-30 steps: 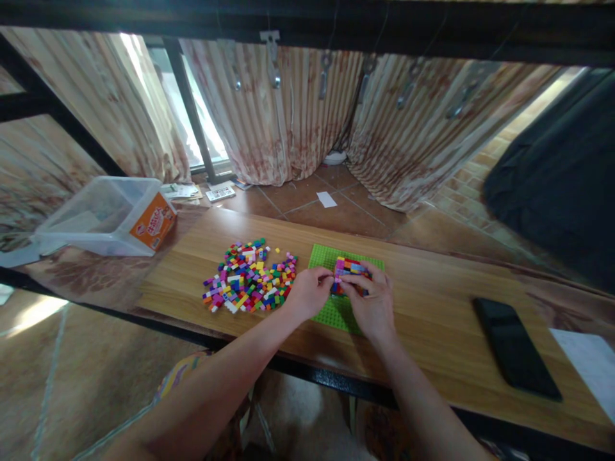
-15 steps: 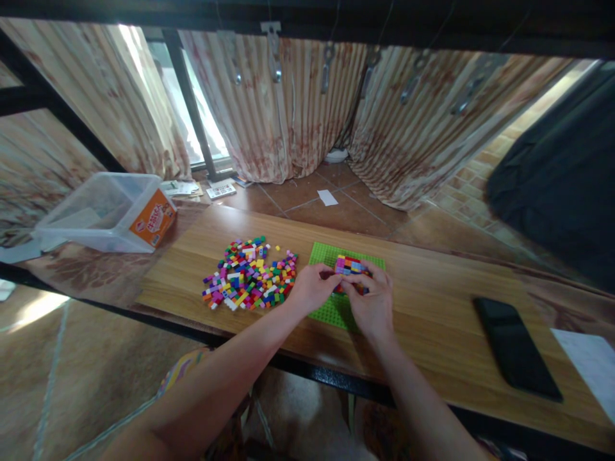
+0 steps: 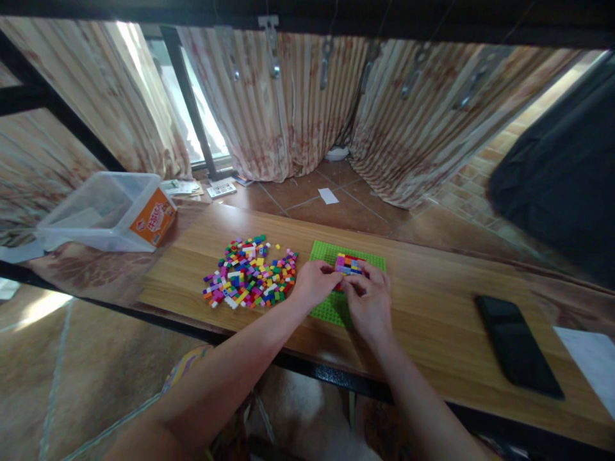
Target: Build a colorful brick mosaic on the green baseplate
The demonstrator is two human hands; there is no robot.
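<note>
A green studded baseplate (image 3: 331, 312) lies on the wooden board, and a block of many-coloured toy bricks (image 3: 346, 264) stands on it. My left hand (image 3: 314, 282) reaches to the left side of this block, thumb and fingers closed at its near corner. Curled round the block's right and near side is my right hand (image 3: 372, 298), its fingertips pressed on the bricks. Both hands' fingertips almost meet, and they hide the near part of the block. Whether a single small brick sits between them cannot be made out.
Left of the baseplate spreads a heap of loose toy bricks (image 3: 252, 275). A clear plastic bin (image 3: 103, 221) with an orange label stands at the far left. To the right lie a black phone (image 3: 519, 346) and a white sheet of paper (image 3: 589, 358).
Both hands stay at the brick block with only slight finger shifts. The right hand's fingers have drawn in a little, and the view has tilted slightly.
</note>
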